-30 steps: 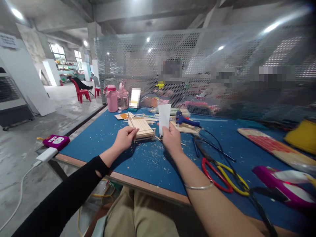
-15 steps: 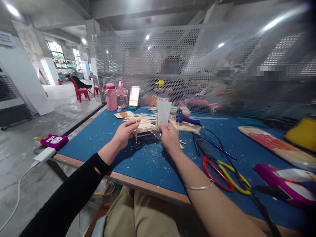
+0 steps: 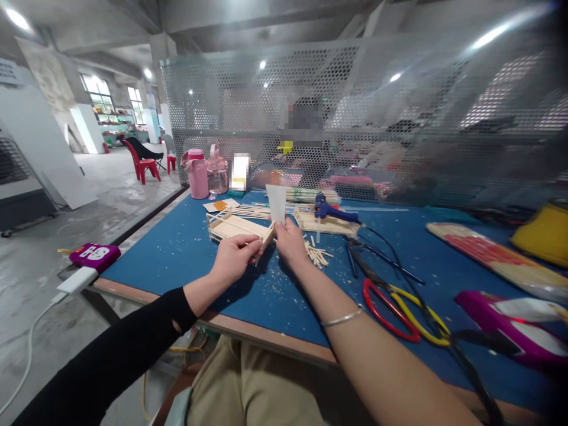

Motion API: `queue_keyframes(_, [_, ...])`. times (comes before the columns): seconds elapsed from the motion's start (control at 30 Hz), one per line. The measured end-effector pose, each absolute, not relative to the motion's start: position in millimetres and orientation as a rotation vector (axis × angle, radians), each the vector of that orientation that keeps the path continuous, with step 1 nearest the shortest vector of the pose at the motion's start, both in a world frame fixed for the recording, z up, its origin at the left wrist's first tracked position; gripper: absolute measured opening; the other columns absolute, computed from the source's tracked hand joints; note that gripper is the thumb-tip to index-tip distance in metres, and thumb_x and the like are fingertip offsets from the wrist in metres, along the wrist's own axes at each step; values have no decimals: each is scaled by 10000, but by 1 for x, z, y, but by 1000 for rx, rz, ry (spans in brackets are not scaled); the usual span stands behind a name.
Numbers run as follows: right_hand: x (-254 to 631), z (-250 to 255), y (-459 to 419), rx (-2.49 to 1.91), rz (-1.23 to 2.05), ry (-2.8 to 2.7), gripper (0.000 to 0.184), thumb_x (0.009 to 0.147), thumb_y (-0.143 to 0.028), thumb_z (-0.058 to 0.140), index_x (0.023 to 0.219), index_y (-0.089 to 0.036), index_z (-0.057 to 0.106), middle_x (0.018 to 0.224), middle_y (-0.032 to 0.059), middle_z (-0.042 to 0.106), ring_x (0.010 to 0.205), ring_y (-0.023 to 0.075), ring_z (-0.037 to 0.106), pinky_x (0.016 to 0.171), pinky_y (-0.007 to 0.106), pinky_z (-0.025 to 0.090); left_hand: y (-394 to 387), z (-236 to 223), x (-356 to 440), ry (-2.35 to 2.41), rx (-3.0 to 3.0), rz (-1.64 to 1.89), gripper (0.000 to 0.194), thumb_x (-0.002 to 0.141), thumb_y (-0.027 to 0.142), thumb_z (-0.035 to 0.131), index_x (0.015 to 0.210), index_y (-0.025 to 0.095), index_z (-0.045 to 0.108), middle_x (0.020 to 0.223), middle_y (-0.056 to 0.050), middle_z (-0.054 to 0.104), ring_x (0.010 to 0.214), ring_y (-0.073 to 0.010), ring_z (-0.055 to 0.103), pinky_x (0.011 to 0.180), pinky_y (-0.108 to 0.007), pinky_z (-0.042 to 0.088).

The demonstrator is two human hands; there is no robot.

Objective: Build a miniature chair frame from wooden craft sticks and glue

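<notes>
A small frame of thin wooden sticks (image 3: 237, 227) is held above the blue table, its long side running to the left. My left hand (image 3: 235, 257) is closed on its near right corner, thumb and fingers pinched together. My right hand (image 3: 290, 242) grips a white card (image 3: 277, 202) that stands upright, and its fingertips meet the right end of the stick frame. Whether the right fingers also hold the frame is hidden. Just right of that hand lies a pile of short cut sticks (image 3: 316, 254).
A blue glue gun (image 3: 335, 212) rests on a second wooden piece (image 3: 306, 222). Red-and-yellow-handled pliers (image 3: 394, 307) and a purple power strip (image 3: 510, 328) lie at the right. Behind stand a pink bottle (image 3: 197, 174) and a perforated metal screen (image 3: 355, 118).
The stick frame has turned and shifted left, showing more of its top. My left hand has moved right and down along it, and my right hand with the card has moved slightly left.
</notes>
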State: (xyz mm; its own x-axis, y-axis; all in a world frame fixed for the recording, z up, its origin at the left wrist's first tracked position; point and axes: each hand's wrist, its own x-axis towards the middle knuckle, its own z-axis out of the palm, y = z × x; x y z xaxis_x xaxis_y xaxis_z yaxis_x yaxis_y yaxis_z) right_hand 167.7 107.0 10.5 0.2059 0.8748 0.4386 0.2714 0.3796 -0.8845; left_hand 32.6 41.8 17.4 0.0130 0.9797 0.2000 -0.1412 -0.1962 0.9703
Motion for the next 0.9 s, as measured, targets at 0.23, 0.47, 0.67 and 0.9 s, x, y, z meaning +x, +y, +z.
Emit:
queue_keyframes(0.23, [185, 15, 107, -1214, 909, -872, 249, 724, -269, 421, 943, -213, 525, 891, 26, 663, 707, 137, 621, 546, 230, 491, 35, 27, 12, 1106, 2083, 1716, 190, 797, 332, 604, 832, 176, 707, 793, -62, 692, 684, -157, 620, 646, -294, 502])
queue_keyframes(0.47, [196, 24, 100, -1233, 876, -919, 203, 755, -334, 465, 863, -195, 567, 832, 91, 684, 651, 182, 635, 445, 252, 472, 67, 46, -1, 1215, 2781, 1129, 125, 798, 335, 646, 869, 247, 699, 861, -33, 719, 837, -193, 628, 884, -394, 373])
queue_keyframes(0.67, [185, 31, 73, -1244, 544, -1391, 334, 763, -339, 459, 1000, -174, 627, 708, 48, 672, 555, 190, 615, 483, 286, 474, 67, 43, 32, 1452, 2644, 1200, 191, 833, 365, 593, 823, 206, 698, 803, -58, 709, 766, -198, 611, 763, -340, 354])
queue_keyframes(0.9, [179, 44, 52, -1214, 537, -1514, 390, 745, -316, 417, 1018, -140, 631, 673, 16, 632, 452, 133, 516, 442, 249, 414, 56, 35, 37, 1461, 2741, 1311, 244, 827, 387, 586, 976, 201, 639, 943, -66, 684, 935, -243, 555, 959, -420, 276])
